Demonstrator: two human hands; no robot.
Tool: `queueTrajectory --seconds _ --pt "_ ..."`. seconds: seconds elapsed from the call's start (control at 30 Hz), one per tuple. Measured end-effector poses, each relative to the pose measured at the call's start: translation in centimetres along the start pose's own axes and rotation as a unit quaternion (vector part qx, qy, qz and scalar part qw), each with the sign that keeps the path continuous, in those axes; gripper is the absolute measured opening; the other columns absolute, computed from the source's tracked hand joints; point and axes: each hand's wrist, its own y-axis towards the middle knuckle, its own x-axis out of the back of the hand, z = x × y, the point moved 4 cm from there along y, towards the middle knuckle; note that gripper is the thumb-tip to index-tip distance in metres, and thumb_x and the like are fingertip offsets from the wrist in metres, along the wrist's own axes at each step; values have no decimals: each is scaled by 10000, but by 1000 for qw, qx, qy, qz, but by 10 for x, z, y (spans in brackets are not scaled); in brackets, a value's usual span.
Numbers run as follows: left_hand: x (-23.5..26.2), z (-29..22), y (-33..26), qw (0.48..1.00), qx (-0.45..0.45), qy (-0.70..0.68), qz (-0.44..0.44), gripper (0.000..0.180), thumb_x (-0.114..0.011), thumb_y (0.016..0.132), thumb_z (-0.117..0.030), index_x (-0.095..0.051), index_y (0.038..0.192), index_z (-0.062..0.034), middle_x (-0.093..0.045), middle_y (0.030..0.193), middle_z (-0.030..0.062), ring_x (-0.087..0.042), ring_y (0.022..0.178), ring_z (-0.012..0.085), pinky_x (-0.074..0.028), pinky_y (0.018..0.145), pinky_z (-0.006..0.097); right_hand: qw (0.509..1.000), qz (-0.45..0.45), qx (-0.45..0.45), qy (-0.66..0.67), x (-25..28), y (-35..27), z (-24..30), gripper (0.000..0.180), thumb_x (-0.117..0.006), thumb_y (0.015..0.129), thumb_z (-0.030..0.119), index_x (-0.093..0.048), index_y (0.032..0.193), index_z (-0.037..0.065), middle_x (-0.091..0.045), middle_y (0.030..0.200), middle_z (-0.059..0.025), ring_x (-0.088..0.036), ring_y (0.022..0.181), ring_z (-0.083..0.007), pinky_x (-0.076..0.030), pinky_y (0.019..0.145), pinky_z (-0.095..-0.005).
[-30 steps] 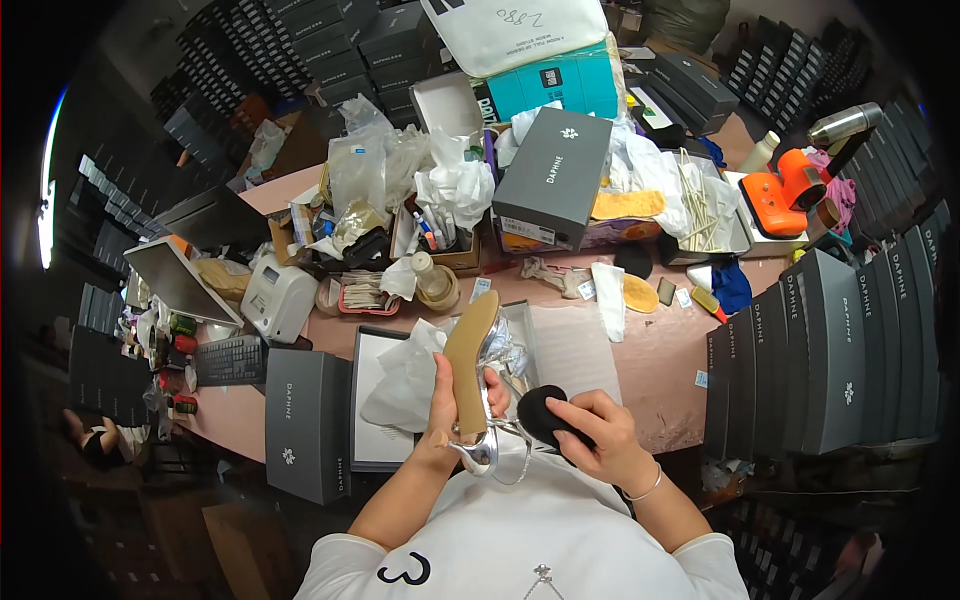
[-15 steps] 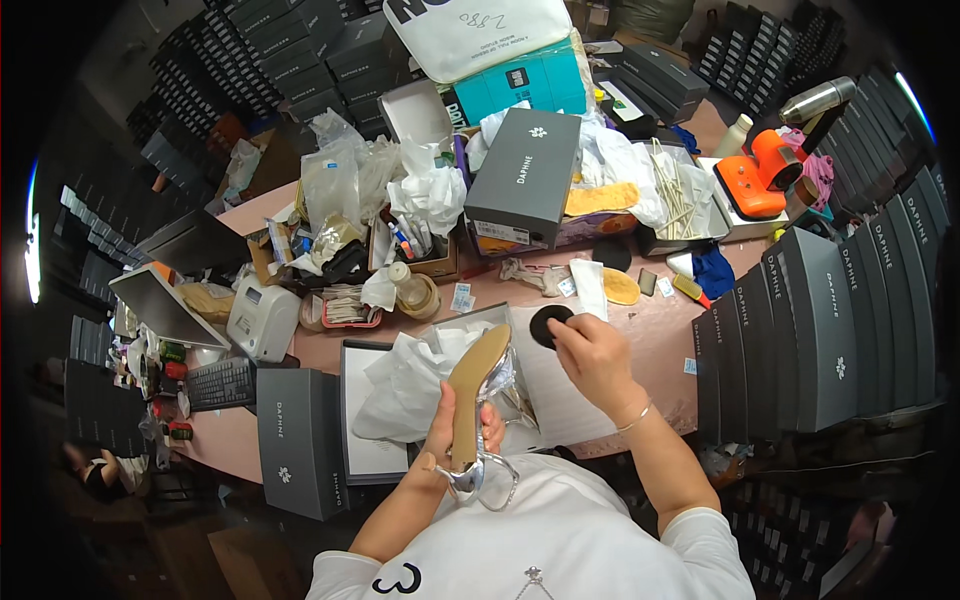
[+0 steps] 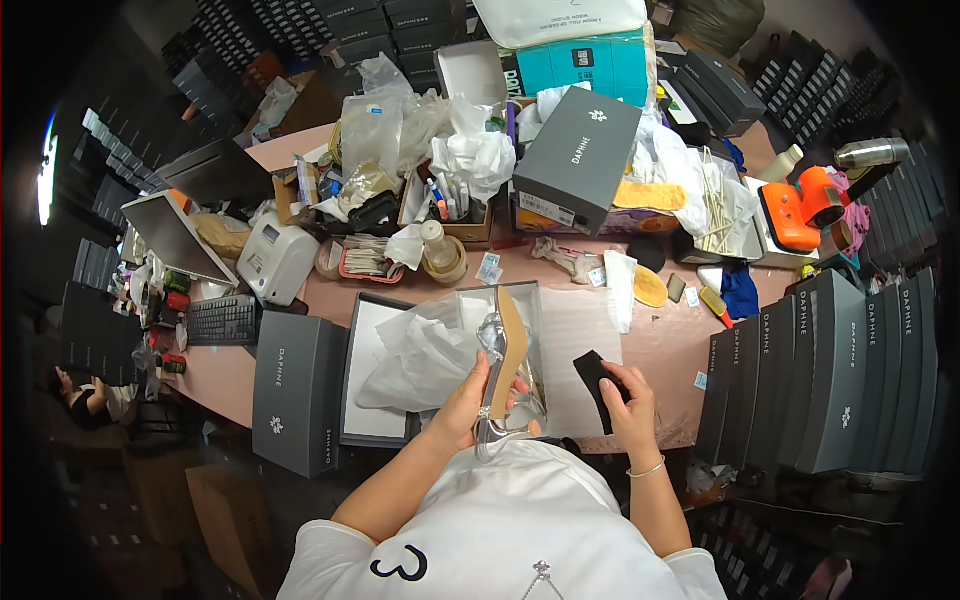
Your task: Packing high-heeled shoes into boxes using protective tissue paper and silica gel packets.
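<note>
Left hand holds silver heeled shoe; right hand back near body with a black piece.

Since 0.5 s ago: right hand (image 3: 628,412) has drawn in from mid-worktop to the near edge of the worktop (image 3: 660,345), its fingers (image 3: 612,382) now pinching a flat black piece (image 3: 593,378) instead of a round dark one. Left hand (image 3: 465,408) unchanged, fingers wrapped around the silver shoe (image 3: 505,368) at its lower half. Shoe long axis runs near-far, toe away from the person, heel toward the body, tan insole facing right. Shoe sits over the open grey shoebox (image 3: 372,440) with white tissue paper (image 3: 425,350), just left of the black piece, not touching it.
</note>
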Motion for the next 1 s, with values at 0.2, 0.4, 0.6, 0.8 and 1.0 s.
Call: queueTrajectory --seconds 0.2,0.4,0.6,0.8,1.0 --pt "2 6 1 999 29 36 -27 491 -325 1014 -460 -584 1039 -44 -592 812 26 -544 689 63 -458 569 203 996 -80 19 -36 18 3 -32 248 -627 852 57 -645 1092 -7 -576 850 -97 -549 744 -180 -448 704 -281" --pt "-3 9 6 998 0 36 -55 394 -414 1005 -410 -585 1046 -57 -587 827 8 -529 683 55 -451 591 204 979 77 185 -21 -14 -1 66 377 -676 772 3 -641 1146 31 -606 896 -126 -609 784 -244 -503 706 -315" --pt "-3 33 -2 998 -15 -4 -61 294 -436 1010 -329 -561 1086 -74 -589 859 2 -561 724 68 -474 648 215 936 173 285 -108 -67 -19 75 233 -700 727 32 -665 957 47 -612 863 -81 -608 732 -258 -486 630 -351" --pt "-8 45 -11 997 -52 20 -49 292 -456 999 -330 -542 1038 -54 -586 861 13 -580 744 92 -492 660 245 937 141 290 -133 -67 -15 76 217 -695 741 51 -663 956 49 -620 833 -66 -604 722 -250 -474 648 -361" --pt "-14 46 -8 997 -35 -55 -48 279 -469 997 -335 -550 1057 -76 -587 871 -4 -583 772 71 -486 701 215 958 240 153 -26 -59 -25 70 157 -675 798 93 -655 942 31 -628 855 -79 -616 771 -286 -490 658 -344"
